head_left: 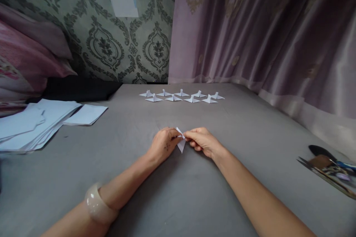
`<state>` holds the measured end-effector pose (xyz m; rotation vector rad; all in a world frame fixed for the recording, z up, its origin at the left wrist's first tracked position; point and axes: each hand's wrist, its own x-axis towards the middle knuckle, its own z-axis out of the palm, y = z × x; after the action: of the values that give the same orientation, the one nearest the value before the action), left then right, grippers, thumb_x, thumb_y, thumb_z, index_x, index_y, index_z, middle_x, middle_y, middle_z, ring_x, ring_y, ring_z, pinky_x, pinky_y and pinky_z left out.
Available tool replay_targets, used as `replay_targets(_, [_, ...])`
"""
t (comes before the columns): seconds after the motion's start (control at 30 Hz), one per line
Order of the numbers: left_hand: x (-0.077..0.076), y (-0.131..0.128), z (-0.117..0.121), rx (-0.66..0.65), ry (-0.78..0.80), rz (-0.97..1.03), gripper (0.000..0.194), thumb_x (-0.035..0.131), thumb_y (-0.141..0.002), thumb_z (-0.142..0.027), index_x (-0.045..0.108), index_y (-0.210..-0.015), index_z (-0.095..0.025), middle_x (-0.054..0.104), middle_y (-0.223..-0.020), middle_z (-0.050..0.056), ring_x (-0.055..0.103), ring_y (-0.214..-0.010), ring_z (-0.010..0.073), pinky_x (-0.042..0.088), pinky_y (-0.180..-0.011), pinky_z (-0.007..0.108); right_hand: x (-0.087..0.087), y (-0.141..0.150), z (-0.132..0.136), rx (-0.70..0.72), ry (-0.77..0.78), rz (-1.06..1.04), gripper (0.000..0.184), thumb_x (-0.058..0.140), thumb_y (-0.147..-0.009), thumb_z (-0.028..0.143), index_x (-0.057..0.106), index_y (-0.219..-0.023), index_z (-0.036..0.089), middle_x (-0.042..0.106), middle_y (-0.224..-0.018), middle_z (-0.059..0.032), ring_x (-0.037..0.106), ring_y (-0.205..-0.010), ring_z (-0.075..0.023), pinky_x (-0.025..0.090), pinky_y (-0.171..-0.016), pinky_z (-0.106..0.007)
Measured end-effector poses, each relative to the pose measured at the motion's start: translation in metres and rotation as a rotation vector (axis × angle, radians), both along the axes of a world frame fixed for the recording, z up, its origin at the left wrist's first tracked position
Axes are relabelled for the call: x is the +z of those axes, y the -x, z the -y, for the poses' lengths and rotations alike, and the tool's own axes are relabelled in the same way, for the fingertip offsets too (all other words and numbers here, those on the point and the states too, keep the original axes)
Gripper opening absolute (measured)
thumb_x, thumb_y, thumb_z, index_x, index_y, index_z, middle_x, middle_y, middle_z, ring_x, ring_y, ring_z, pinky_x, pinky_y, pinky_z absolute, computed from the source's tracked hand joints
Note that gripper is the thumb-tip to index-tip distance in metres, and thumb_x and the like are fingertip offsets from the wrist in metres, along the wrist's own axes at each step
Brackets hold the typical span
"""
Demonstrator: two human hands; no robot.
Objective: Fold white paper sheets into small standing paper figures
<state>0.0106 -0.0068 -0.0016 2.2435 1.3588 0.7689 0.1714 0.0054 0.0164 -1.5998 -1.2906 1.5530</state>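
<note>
A small folded white paper piece [181, 146] with pointed ends is held between my two hands, just above the grey surface. My left hand [164, 142] pinches it from the left, thumb and fingertips closed on its middle. From the right, my right hand [204, 141] pinches its edge near the centre, the other fingers curled under. The fingertips partly cover the folds. Beyond my hands, several finished-looking folded paper shapes [173, 97] stand in two rows, each with flat pointed sides and a raised middle.
At the left lie stacks of white paper sheets [52, 118] and a smaller pile of cut paper [87, 114]. A black folded item [83, 89] is behind them. Scissors [311, 164] and other small tools lie at the right edge, near the curtain [267, 37].
</note>
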Motion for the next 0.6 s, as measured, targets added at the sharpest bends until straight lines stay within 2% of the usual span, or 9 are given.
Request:
replay_targets(0.13, [0.0008,0.0002,0.0005,-0.034,-0.003,-0.013,0.019,0.052,-0.088,-0.022,0.071,-0.084,-0.021,0.069,-0.084,0.002,0.06,-0.082,0.0164,0.042,-0.074,0.024,0.0019,0.0,0.0008,0.006,0.006,0.008,0.02,0.065,-0.071,0.022,0.053,-0.057,0.014,0.047,-0.046,0.0055,0.033,-0.034,-0.001,0.016,-0.03,-0.014])
replay_targets(0.23, [-0.0014,0.0001,0.0009,-0.013,-0.015,-0.016,0.018,0.053,-0.087,-0.023,0.071,-0.088,-0.021,0.069,-0.088,0.003,0.06,-0.085,0.0175,0.042,-0.077,0.026,0.0033,0.0009,0.0014,0.005,-0.004,0.025,0.019,0.063,-0.072,0.021,0.053,-0.057,0.014,0.043,-0.043,0.0066,0.031,-0.034,-0.0011,0.015,-0.03,-0.014])
replay_targets(0.37, [-0.0028,-0.0009,0.001,-0.008,-0.03,0.0,0.018,0.054,-0.087,-0.022,0.07,-0.095,-0.02,0.069,-0.093,0.004,0.06,-0.087,0.0179,0.042,-0.079,0.026,0.0046,0.0013,0.0003,0.019,0.031,0.032,0.019,0.061,-0.072,0.02,0.052,-0.056,0.014,0.046,-0.046,0.0053,0.03,-0.034,-0.0007,0.013,-0.03,-0.014])
replay_targets(0.6, [0.0034,-0.0017,0.001,-0.037,0.025,-0.013,0.019,0.053,-0.088,-0.021,0.072,-0.089,-0.021,0.069,-0.085,0.002,0.06,-0.083,0.0161,0.042,-0.075,0.024,0.0076,0.0014,0.0006,0.008,0.048,0.068,0.019,0.059,-0.072,0.019,0.051,-0.055,0.014,0.046,-0.046,0.0056,0.03,-0.033,0.0,0.011,-0.03,-0.015])
